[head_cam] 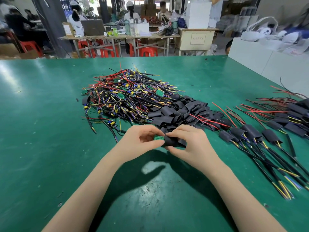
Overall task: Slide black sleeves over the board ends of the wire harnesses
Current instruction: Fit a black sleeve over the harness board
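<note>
Board: small green circuit board [158, 137] sits right between the two hands, just above the desk [41, 131], close in front of the person.
Left hand: left hand [142, 139] pinches the board's left part, fingers curled round it.
Right hand: right hand [185, 143] pinches the black sleeve [172, 141], thumb below, fingertips on top.
Long axis: board and sleeve both run left to right, pretty much in line, so it looks like a straight sideways push.
Pointing: board's free end points right, into the sleeve mouth; sleeve mouth faces left and already touches the board edge.
Nearer hand: both equally close, honestly.
Progress: my guess, barely started, most of the board is uncovered.
Piles: bare harnesses [127, 96] behind, loose sleeves [180, 111] mid, finished ones [254, 133] off right.
</note>
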The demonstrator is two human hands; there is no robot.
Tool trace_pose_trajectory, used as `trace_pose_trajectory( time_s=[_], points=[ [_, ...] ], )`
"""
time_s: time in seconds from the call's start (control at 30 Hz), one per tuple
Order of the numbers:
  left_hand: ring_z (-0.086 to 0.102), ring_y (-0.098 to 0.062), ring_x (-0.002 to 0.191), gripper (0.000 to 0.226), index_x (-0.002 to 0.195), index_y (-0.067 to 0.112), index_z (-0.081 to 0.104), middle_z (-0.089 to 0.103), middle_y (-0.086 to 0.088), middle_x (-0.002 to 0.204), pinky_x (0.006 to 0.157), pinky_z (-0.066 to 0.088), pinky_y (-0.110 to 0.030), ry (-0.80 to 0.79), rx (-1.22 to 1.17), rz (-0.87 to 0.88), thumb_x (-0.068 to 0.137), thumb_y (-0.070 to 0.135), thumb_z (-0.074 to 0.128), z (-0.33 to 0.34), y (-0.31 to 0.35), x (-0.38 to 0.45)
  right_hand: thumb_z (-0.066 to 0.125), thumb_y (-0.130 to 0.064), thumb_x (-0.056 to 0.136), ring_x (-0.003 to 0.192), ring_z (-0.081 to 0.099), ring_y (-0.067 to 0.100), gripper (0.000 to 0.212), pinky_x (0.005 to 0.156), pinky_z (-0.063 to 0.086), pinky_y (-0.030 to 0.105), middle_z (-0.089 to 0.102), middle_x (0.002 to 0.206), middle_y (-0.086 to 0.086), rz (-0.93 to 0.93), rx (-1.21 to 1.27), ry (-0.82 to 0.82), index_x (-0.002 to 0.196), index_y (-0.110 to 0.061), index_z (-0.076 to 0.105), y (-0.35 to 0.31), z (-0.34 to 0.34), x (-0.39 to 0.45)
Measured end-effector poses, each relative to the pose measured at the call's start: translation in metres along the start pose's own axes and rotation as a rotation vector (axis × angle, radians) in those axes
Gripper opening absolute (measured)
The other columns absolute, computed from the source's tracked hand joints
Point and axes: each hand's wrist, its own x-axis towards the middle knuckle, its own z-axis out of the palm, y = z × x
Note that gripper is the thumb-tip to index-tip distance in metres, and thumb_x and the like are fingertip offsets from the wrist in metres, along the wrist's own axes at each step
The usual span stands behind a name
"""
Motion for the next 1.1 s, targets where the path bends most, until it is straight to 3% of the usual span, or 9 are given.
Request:
trace_pose_trajectory(
  time_s=[0.17,0.43,0.6,0.73,1.1],
  points=[
    [0.062,-0.013,0.057,0.005,0.092,0.011,0.070,0.068,0.002,0.065,0.058,0.052,-0.025,0.047,-0.074,-0.116,0.090,0.008,0.067,0.000,-0.005,0.002,0.082,-0.020,0.068,0.085,0.062,0.020,0.027,0.079,0.048,0.034,0.068,0.088,-0.003,-0.006,-0.069,0.045,0.094,-0.016,0.075,-0.002,0.004,-0.001],
    [0.064,-0.012,0.060,0.009,0.086,0.014,0.066,0.068,-0.013,0.072,0.064,0.052,-0.021,0.071,0.001,-0.006,0.086,0.007,0.072,0.003,-0.005,0.000,0.083,-0.020,0.068,0.078,0.061,0.023,0.026,0.073,0.051,0.036,0.068,0.081,0.001,0.001,-0.031,0.039,0.093,-0.014,0.076,-0.001,0.007,-0.001],
    [0.068,-0.014,0.065,0.007,0.097,0.003,0.068,0.071,-0.004,0.077,0.066,0.055,-0.022,0.062,-0.104,-0.050,0.092,0.005,0.063,0.000,0.001,0.003,0.083,-0.015,0.066,0.076,0.062,0.025,0.028,0.071,0.051,0.036,0.068,0.080,0.003,-0.001,-0.004,0.114,0.093,-0.011,0.076,-0.001,0.008,0.000],
    [0.067,-0.014,0.061,0.008,0.088,0.001,0.068,0.072,-0.009,0.071,0.063,0.054,-0.020,0.060,-0.154,-0.107,0.092,0.001,0.062,-0.006,-0.001,0.002,0.086,-0.017,0.066,0.078,0.060,0.023,0.030,0.073,0.050,0.035,0.068,0.083,0.001,-0.004,-0.005,0.141,0.093,-0.010,0.075,-0.002,0.009,0.001],
    [0.069,-0.017,0.066,0.004,0.086,0.007,0.071,0.073,-0.004,0.071,0.071,0.054,-0.023,0.086,-0.049,0.030,0.089,0.008,0.068,0.003,-0.009,0.002,0.085,-0.016,0.065,0.070,0.060,0.026,0.026,0.063,0.052,0.036,0.067,0.075,0.002,-0.024,-0.052,0.182,0.089,-0.011,0.076,-0.004,0.013,-0.001]
  ],
)
